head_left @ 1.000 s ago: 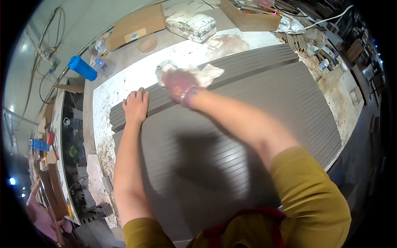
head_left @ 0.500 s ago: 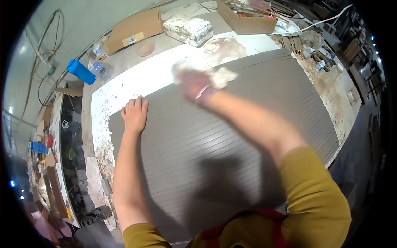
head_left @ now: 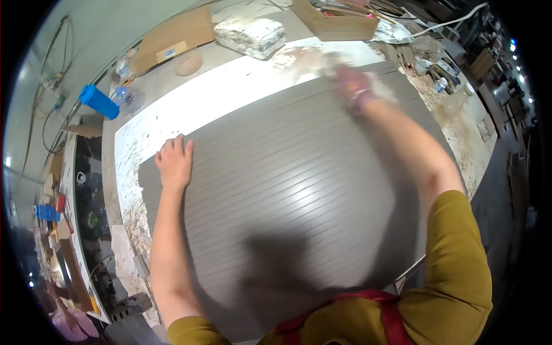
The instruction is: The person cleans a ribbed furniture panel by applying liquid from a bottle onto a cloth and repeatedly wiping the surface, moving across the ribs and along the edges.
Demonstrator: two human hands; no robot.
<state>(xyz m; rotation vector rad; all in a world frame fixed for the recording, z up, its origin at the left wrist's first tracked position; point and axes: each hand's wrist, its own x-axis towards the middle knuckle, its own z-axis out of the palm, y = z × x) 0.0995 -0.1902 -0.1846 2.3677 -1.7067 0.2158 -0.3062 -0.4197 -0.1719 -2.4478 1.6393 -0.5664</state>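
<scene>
A large grey-brown panel [head_left: 259, 172] with fine parallel grooves lies in front of me. My left hand [head_left: 175, 163], bare, rests flat near the panel's left edge with its fingers spread. At the far right edge of the panel is my right hand [head_left: 352, 87], in a reddish glove and smeared by motion. It presses a pale cloth [head_left: 384, 86] onto the surface; the cloth shows blurred beside the glove, and the fingertips cannot be made out.
Behind the panel lie a white stained sheet [head_left: 213, 95], a plaster-spattered block [head_left: 250, 35], a flat cardboard box [head_left: 172, 40] and an open carton [head_left: 339, 26] of odds and ends. A blue bottle [head_left: 99, 102] stands far left. Tools and small bottles [head_left: 441, 85] clutter the right edge.
My right hand has swept to the right across the panel's far side, the cloth moving with it. The left hand stays in place on the panel. The whole view has shifted slightly.
</scene>
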